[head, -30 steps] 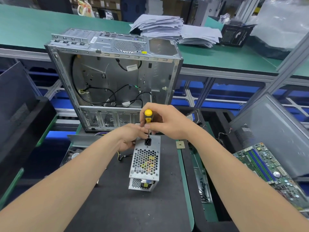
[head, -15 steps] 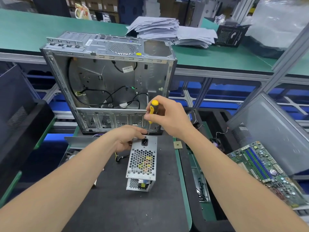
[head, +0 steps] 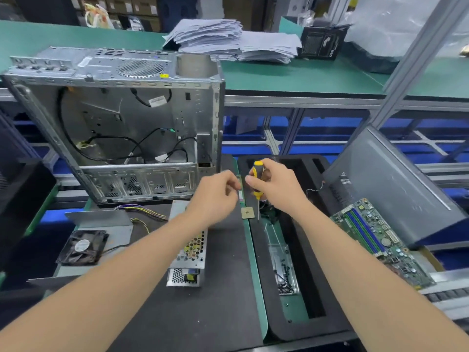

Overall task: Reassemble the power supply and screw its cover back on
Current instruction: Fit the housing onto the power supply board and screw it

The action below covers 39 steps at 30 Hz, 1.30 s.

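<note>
While the right hand gripped the yellow-and-black screwdriver, fingers wrapped tight round the handle, the shaft pointed straight down and the tip sat just right of a small square chip at the right edge of the desk. The left hand hung just left of it, over the far end of the power supply. Its fingers were curled, thumb and forefinger tips close together, but honestly I couldn't tell if they pinched anything, way too blurry. The 2 hands were near each other, not touching.

The power supply itself lay flat on the black mat in the middle of the desk, a silver perforated box partly hidden by the left forearm, with a smaller perforated bit poking out at its near end. Coloured wires trailed off its far end to the left. Left of that were a bent grey metal plate and 1 black fan.

The open computer case stood upright at the far side, black cables inside. On the right, a black foam tray held a clear box of screws, and a motherboard lay near a grey side panel. Papers were piled on the far green desk.
</note>
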### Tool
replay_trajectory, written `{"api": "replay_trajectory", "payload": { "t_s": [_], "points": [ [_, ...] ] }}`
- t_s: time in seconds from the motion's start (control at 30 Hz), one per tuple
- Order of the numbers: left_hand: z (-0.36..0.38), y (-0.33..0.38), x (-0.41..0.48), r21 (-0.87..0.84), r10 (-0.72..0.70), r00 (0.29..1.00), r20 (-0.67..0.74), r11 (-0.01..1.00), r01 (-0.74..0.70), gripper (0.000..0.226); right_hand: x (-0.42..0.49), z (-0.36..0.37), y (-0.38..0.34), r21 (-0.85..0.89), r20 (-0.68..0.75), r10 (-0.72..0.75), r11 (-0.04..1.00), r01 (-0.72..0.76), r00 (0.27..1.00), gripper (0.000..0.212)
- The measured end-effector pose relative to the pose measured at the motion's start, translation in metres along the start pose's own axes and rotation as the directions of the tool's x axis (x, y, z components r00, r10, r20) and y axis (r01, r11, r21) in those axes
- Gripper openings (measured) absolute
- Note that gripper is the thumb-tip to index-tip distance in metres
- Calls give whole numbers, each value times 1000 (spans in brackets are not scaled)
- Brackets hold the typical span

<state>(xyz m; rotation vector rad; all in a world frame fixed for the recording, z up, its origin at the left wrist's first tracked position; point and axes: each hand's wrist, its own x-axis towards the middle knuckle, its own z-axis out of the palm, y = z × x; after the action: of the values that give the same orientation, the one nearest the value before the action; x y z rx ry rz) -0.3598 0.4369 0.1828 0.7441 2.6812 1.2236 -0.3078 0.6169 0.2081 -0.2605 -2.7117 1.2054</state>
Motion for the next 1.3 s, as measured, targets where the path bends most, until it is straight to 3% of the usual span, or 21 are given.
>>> {"api": "replay_trajectory", "payload": {
  "t_s": [0.2,0.4,0.53,0.67,0.8,0.9,1.07,1.3],
  "points": [
    [73,18,-8,94,45,931,362,992,-84,23,-25,-13,73,-60,55,156,986,-153,986,18],
    [145,15,-16,211,39,848,529,961,-176,27,-56,-16,135,-109,112,280,957,-268,953,31],
    [182,19,-16,361,109,771,627,837,-411,29,-79,-16,170,-179,155,286,949,-257,946,30],
    [217,21,-17,475,49,678,734,676,-563,22,-99,-17,189,-116,118,269,960,-255,956,32],
    [249,15,-22,573,-109,646,756,587,-572,26,-110,-17,194,-111,70,274,958,-266,959,31],
    [265,6,-24,640,-195,670,716,567,-519,35,-113,-18,199,-75,73,295,954,-290,953,24],
    [278,1,-24,674,-169,738,653,574,-465,26,-114,-24,205,-97,87,291,954,-282,953,23],
    [281,4,-23,689,-177,748,640,563,-456,23,-113,-26,203,-40,75,283,959,-281,956,21]
  ]
}}
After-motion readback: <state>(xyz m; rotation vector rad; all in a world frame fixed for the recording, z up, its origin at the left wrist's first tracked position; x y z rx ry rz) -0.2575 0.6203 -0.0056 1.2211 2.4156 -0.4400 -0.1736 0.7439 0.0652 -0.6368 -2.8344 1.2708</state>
